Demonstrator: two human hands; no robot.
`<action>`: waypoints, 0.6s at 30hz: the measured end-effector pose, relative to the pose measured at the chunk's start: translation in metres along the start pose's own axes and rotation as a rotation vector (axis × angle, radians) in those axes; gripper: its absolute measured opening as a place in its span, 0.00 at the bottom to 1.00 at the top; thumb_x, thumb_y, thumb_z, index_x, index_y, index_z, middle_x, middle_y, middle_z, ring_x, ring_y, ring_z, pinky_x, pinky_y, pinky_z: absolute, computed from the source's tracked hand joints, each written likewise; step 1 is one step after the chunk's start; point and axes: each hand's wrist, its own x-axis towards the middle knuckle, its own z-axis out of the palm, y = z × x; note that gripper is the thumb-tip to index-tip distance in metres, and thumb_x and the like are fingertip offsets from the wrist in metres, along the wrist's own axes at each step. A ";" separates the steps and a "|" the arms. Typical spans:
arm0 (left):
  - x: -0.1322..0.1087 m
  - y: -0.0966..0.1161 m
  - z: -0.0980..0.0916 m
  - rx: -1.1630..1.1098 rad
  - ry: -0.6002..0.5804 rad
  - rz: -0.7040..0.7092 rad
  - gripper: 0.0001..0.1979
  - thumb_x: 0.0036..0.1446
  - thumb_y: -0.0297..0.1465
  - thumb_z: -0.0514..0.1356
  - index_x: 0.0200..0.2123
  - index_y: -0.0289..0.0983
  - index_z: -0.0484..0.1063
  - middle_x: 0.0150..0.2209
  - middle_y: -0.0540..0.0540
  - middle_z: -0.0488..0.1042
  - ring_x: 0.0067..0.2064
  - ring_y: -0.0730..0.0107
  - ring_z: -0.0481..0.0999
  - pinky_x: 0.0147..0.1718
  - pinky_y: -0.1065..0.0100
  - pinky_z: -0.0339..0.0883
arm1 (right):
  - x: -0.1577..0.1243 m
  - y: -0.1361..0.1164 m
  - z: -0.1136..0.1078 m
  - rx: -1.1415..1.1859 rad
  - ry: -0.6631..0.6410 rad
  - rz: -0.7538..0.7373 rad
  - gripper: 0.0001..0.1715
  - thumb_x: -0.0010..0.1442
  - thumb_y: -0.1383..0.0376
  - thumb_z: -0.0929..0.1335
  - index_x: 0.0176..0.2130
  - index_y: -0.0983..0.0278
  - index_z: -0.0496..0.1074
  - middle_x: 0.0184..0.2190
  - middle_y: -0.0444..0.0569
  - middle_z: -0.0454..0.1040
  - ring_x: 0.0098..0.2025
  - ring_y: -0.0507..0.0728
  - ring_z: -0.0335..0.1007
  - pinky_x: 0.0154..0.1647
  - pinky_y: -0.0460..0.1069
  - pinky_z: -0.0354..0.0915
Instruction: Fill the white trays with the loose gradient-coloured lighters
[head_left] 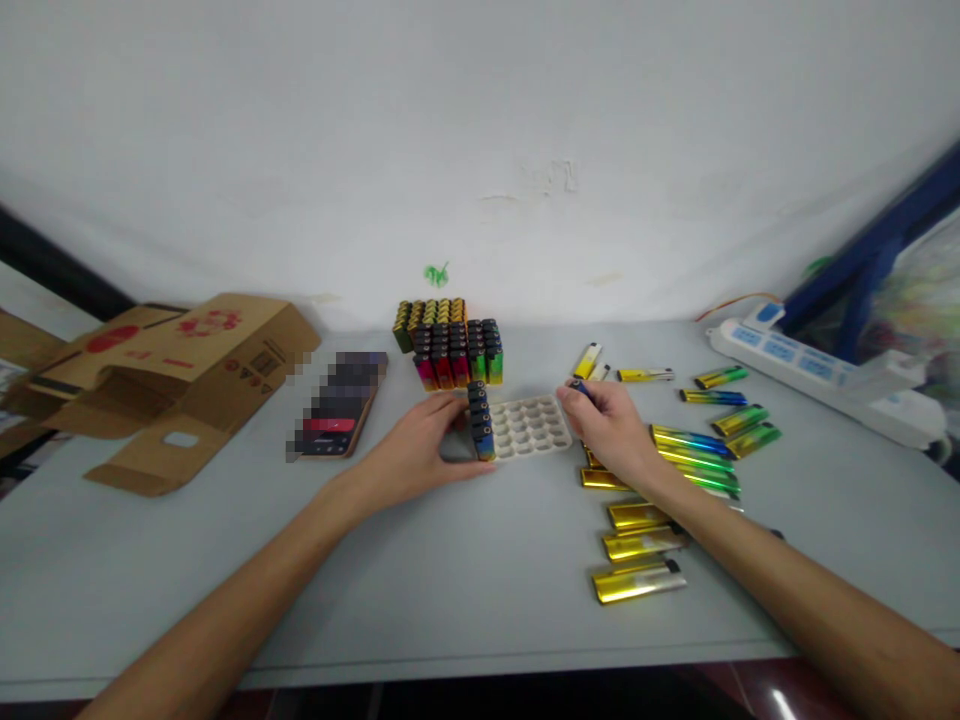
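Bare forearms point(780, 590) reach from the lower corners over a grey table point(375, 590), with the hands on either side of a pale, many-celled tray point(531, 430). Left hand point(416, 440): thumb and fingers spread around the tray's left end, the thumb at its near corner; whether they grip cannot be told. Beside this hand, a row of dark-topped lighters point(481, 428) stands upright in the leftmost cells; the cells to the right show bare. Right hand point(615, 425): closed on a single lighter point(579, 386), its dark top showing between thumb and fingers, just beyond the tray's right end. Loose lighters point(634, 584), gold, green and blue, lie under and around the right wrist. Farther back, upright lighter blocks point(459, 358) stand near the wall point(525, 110), between a phone point(341, 410) at left and a power strip point(817, 378) at right
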 end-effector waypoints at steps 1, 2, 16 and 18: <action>0.000 0.000 0.000 0.003 0.000 -0.001 0.33 0.56 0.53 0.74 0.55 0.36 0.77 0.57 0.34 0.80 0.59 0.42 0.80 0.62 0.47 0.75 | 0.000 -0.001 0.000 -0.007 -0.001 -0.005 0.27 0.64 0.48 0.67 0.21 0.57 0.57 0.19 0.39 0.53 0.23 0.51 0.48 0.23 0.49 0.46; 0.000 0.001 0.000 0.006 0.000 -0.002 0.33 0.56 0.53 0.74 0.54 0.37 0.77 0.57 0.34 0.80 0.59 0.42 0.80 0.63 0.47 0.75 | 0.000 -0.001 0.000 -0.013 -0.001 -0.008 0.26 0.64 0.49 0.67 0.22 0.57 0.57 0.19 0.39 0.53 0.23 0.51 0.48 0.24 0.49 0.46; -0.001 0.004 -0.001 0.009 0.009 0.020 0.30 0.55 0.51 0.76 0.50 0.37 0.78 0.51 0.36 0.82 0.54 0.44 0.82 0.56 0.50 0.76 | -0.001 0.005 0.005 0.102 -0.091 -0.081 0.22 0.74 0.44 0.68 0.51 0.58 0.70 0.33 0.42 0.71 0.30 0.54 0.68 0.32 0.49 0.68; -0.001 0.005 0.000 0.020 0.003 0.022 0.29 0.55 0.51 0.75 0.48 0.37 0.78 0.50 0.37 0.82 0.52 0.45 0.82 0.54 0.51 0.77 | -0.002 0.004 0.007 0.113 -0.108 -0.149 0.21 0.74 0.47 0.68 0.55 0.59 0.72 0.43 0.48 0.76 0.39 0.57 0.76 0.41 0.52 0.76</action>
